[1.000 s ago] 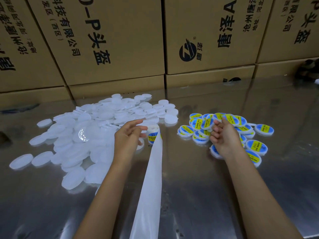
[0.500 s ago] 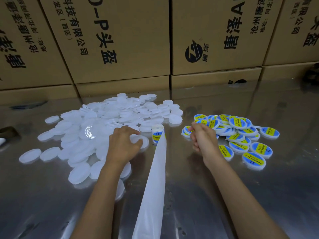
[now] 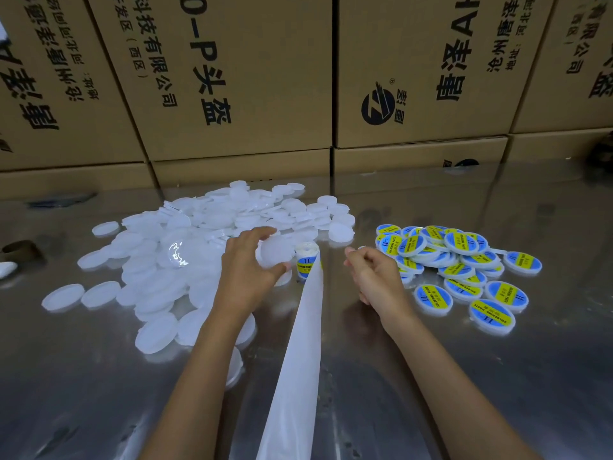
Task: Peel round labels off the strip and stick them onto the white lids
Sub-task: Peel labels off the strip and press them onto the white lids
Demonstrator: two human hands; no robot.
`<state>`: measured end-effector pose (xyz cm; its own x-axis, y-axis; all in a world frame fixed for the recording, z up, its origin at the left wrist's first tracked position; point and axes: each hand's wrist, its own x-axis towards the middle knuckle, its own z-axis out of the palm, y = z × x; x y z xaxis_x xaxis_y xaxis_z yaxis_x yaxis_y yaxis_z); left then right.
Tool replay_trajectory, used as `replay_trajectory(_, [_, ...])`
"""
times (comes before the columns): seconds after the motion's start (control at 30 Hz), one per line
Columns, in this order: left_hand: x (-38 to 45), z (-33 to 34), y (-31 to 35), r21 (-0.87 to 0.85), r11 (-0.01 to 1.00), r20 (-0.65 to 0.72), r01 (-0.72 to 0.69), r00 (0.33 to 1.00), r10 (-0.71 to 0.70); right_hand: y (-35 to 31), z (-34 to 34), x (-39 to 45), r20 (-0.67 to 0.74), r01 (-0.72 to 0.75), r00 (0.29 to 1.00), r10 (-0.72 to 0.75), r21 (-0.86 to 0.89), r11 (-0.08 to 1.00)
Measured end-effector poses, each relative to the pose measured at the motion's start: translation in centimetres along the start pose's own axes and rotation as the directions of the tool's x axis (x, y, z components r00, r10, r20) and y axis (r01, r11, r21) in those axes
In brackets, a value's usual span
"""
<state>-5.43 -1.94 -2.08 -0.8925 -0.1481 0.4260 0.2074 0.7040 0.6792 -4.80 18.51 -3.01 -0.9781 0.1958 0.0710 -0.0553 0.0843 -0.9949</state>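
Left hand (image 3: pixel 247 273): fingers curled round one plain white round plastic lid (image 3: pixel 277 252), lifted from left heap (image 3: pixel 172 260) for labelling.
Right hand (image 3: pixel 374 277): fingers loosely curled, holding nothing visible, near label roll (image 3: pixel 306 258).
White backing strip (image 3: pixel 298 360): trails near, between arms.
Labelled blue-yellow lids (image 3: pixel 464 263): sorted right on shiny metal surface (image 3: pixel 497 376).

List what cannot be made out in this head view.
- Right hand: fingers curl away from the camera, so whether it pinches a label is hidden.
- Label roll: print too small to read; the left hand and its held lid cover one side.
- Backing strip: cut off by the bottom edge.
- Dark object at the left edge: blurred, unidentifiable.
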Motion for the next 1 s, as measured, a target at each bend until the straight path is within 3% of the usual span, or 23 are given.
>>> replay_trajectory(0.17, [-1.6, 0.8, 3.7, -0.213, 0.965, 0.01, -0.151, 0.988, 0.157, -1.0, 0.8, -1.4, 0.139, 0.136, 0.981, -0.137, 0.012, 0.991])
replay_trajectory(0.27, [-2.5, 1.6, 4.8, -0.304, 0.939, 0.074, -0.161, 0.979, 0.192, -1.4, 0.7, -1.7, 0.208, 0.11, 0.97, -0.129, 0.099, 0.989])
replay_trajectory(0.43, [-2.2, 1.3, 5.2, -0.569, 0.806, 0.23, 0.166, 0.972, -0.038, -1.5, 0.1, -1.7, 0.29, 0.086, 0.95, -0.114, 0.108, 0.99])
replay_trajectory(0.57, [-2.1, 1.2, 4.9, -0.597, 0.769, 0.267, 0.229, 0.961, -0.079, -1.1, 0.5, -1.8, 0.339, 0.117, 0.932, -0.129, 0.056, 0.992])
replay_trajectory(0.7, [-1.4, 1.0, 4.4, -0.652, 0.701, 0.173, 0.289, 0.957, -0.233, -0.5, 0.8, -0.9, 0.13, 0.053, 0.99, -0.061, 0.065, 0.996])
replay_trajectory(0.8, [-0.8, 1.1, 3.5, -0.647, 0.668, 0.133, 0.367, 0.917, -0.375, 0.1, 0.8, -0.3, 0.031, 0.104, 0.994, -0.106, 0.059, 0.993])
replay_trajectory(0.9, [-0.7, 1.6, 3.1, -0.642, 0.629, 0.176, 0.438, 0.883, -0.435, 0.8, 1.3, 0.5, 0.054, 0.137, 0.989, -0.139, 0.038, 0.99])
replay_trajectory(1.0, [-0.9, 2.3, 3.0, -0.656, 0.602, 0.195, 0.455, 0.873, -0.447, 1.6, 2.4, 1.8, 0.171, 0.082, 0.982, -0.083, 0.013, 0.997])
